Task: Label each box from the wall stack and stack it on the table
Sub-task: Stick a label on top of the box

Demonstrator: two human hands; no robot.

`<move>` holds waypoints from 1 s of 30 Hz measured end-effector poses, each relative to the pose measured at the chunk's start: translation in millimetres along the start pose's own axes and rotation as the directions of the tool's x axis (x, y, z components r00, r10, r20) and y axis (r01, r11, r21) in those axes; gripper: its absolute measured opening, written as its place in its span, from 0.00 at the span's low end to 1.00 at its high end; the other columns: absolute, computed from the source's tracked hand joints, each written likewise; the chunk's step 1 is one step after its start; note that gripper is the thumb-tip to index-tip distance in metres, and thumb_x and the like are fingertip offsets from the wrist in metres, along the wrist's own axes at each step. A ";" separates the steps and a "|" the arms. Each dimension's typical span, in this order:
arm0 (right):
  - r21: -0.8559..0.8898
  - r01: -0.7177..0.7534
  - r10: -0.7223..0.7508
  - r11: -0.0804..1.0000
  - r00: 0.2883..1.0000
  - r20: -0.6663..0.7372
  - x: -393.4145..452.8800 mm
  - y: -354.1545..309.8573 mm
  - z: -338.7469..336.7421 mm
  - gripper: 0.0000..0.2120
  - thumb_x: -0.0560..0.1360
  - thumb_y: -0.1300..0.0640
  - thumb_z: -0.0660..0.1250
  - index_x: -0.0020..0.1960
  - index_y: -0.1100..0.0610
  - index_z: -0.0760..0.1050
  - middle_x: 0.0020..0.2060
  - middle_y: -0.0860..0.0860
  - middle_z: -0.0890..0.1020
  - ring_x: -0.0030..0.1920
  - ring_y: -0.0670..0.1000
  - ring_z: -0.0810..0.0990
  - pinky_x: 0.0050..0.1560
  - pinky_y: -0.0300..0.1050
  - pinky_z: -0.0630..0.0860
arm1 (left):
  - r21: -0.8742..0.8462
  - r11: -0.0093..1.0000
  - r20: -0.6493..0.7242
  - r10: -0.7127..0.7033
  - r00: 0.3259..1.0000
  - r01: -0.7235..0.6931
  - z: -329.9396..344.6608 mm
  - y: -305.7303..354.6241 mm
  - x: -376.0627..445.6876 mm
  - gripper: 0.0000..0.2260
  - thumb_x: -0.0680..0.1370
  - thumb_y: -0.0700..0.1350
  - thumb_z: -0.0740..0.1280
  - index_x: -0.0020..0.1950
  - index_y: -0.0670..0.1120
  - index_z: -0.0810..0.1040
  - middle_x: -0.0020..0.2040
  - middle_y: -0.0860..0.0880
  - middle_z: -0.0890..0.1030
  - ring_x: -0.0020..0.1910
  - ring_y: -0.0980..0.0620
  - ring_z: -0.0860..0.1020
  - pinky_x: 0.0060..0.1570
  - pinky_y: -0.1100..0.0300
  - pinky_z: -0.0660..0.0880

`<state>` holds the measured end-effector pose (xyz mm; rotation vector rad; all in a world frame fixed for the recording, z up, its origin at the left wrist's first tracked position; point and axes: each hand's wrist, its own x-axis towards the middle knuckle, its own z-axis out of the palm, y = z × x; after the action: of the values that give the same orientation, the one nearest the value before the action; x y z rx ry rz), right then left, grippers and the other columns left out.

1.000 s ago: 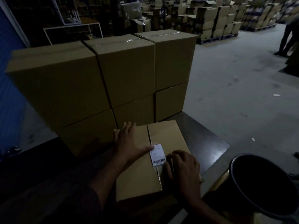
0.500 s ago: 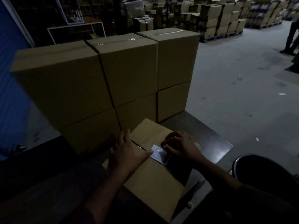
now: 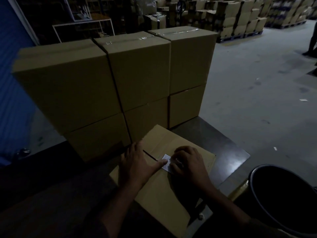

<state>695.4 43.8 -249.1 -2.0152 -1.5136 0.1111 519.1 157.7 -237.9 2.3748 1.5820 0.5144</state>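
Note:
A brown cardboard box lies turned at an angle on the dark table in front of me. A white label sits on its top near the taped seam. My left hand lies flat on the box top, its thumb touching the label's left edge. My right hand covers most of the label, its bent fingers pressing down on it. Behind the box stands a stack of larger cardboard boxes, two high and three across.
A dark round bin stands at the lower right past the table edge. A blue wall runs along the left. Pallets with several stacked boxes fill the far warehouse floor. A person's legs show at the right edge.
The box has rotated on the table from square to an angle. My right hand moved from the box's near edge up onto the label, and my left thumb now touches it.

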 end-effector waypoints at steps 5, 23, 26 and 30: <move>-0.007 -0.039 0.039 0.999 0.999 -0.006 -3.4 -2.6 -3.9 0.12 0.74 0.44 0.70 0.54 0.49 0.82 0.59 0.46 0.77 0.62 0.48 0.71 0.63 0.46 0.70 | -0.013 1.000 0.015 -0.007 1.000 0.007 -2.1 2.4 -1.5 0.60 0.58 0.88 0.57 0.81 0.52 0.60 0.80 0.49 0.67 0.77 0.47 0.67 0.76 0.43 0.63; 0.098 -0.325 0.339 0.941 0.888 -0.312 -55.3 -22.8 -2.4 0.11 0.74 0.47 0.73 0.53 0.51 0.79 0.60 0.50 0.75 0.64 0.49 0.67 0.68 0.61 0.68 | -0.020 0.999 0.000 -0.029 1.000 0.029 -1.4 2.3 1.2 0.61 0.56 0.89 0.57 0.78 0.52 0.63 0.77 0.48 0.71 0.75 0.46 0.70 0.73 0.43 0.65; 0.119 -0.282 0.302 0.952 0.926 -0.227 -50.2 -18.8 2.8 0.17 0.74 0.47 0.73 0.59 0.54 0.77 0.65 0.52 0.74 0.67 0.50 0.67 0.68 0.51 0.68 | 0.010 0.997 -0.013 -0.079 0.997 0.079 -1.2 2.8 0.3 0.58 0.59 0.87 0.61 0.79 0.51 0.63 0.77 0.46 0.70 0.75 0.44 0.69 0.73 0.42 0.65; 0.106 -0.142 0.147 0.984 0.989 -0.033 -6.8 -2.0 -8.0 0.21 0.73 0.45 0.72 0.61 0.55 0.78 0.65 0.51 0.75 0.67 0.50 0.70 0.68 0.52 0.70 | 0.069 0.972 -0.005 -0.224 0.975 0.224 -3.1 -2.3 -1.1 0.56 0.62 0.83 0.65 0.81 0.51 0.60 0.78 0.44 0.66 0.75 0.39 0.65 0.71 0.39 0.63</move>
<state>694.7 34.8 -243.5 -2.0299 -1.3087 0.2022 515.5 157.6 -236.2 2.2035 1.8643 0.4147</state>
